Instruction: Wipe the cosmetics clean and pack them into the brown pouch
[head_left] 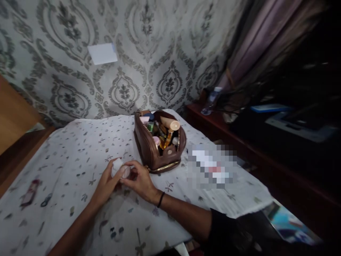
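Note:
A small white rounded object (117, 166), like a little jar or bottle, sits between my two hands above the cloth. My left hand (108, 182) is closed around its left side. From the other side, my right hand (141, 182) pinches its round, pale end with thumb and fingers. The fingers cover much of it, so its exact kind is unclear. Just beyond my hands stands a brown cosmetic bag (149, 151) with its zip open. Inside it are a peach tube (167, 123), an amber bottle with a gold cap (168, 138) and several other small containers.
A printed white cloth (80, 149) covers the table. A blurred-out item (211, 167) lies right of the bag. Farther right, a clear plastic bottle (211, 101) stands on a dark red ledge (195, 108). A wooden panel (18, 117) borders the left, and patterned wallpaper is behind.

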The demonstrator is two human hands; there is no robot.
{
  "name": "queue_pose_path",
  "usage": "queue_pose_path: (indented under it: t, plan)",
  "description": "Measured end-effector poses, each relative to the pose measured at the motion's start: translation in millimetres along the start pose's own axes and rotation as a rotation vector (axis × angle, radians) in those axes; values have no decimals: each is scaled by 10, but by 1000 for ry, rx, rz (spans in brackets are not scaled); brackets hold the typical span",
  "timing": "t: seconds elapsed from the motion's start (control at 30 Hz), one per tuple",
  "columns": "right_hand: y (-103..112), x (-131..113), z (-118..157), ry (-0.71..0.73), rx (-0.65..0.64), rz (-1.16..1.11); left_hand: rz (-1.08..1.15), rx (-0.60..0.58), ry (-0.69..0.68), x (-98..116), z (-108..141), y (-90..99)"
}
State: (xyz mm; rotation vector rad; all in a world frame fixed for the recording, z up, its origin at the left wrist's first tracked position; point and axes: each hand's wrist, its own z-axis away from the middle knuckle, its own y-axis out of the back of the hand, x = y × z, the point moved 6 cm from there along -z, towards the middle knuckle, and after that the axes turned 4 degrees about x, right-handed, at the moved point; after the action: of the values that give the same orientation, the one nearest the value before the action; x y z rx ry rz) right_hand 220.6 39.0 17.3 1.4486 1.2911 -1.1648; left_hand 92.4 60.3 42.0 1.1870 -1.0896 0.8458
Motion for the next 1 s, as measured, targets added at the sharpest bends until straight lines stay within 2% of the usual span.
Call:
queue_pose_path:
  t: [0.07, 0.13, 0.23, 0.33, 0.47, 0.57, 0.67, 0.77, 0.87, 1.0]
  plan:
    - [-2, 4, -2, 28, 3, 39, -13, -19, 39, -50, -19, -8]
    - [-2, -3, -4, 79, -1, 101, -39, 36, 57, -90, -43, 24]
    - [-28, -18, 6, 159, -48, 188, -102, 128, -13, -73, -64, 80]
    - [-61, -38, 30, 211, -98, 242, -146, 126, -113, -18, -73, 91]
    - [-81, -76, 60, 243, -132, 223, -165, 128, -128, 7, -87, 120]
    - [-73, -28, 59, 162, -114, 116, -145, 137, -89, 13, -100, 129]
    - [-70, 102, 52, -21, -90, -16, -84, 121, -42, 2, -113, 104]
    - [-100, 175, 50, -159, -127, -151, -48, 122, -16, -39, -131, 97]
    - [-111, 147, 18, -189, -160, -262, -36, 141, -27, -77, -142, 126]
    - [-80, 103, -48, -191, -122, -398, -31, 45, -51, -63, -113, 84]
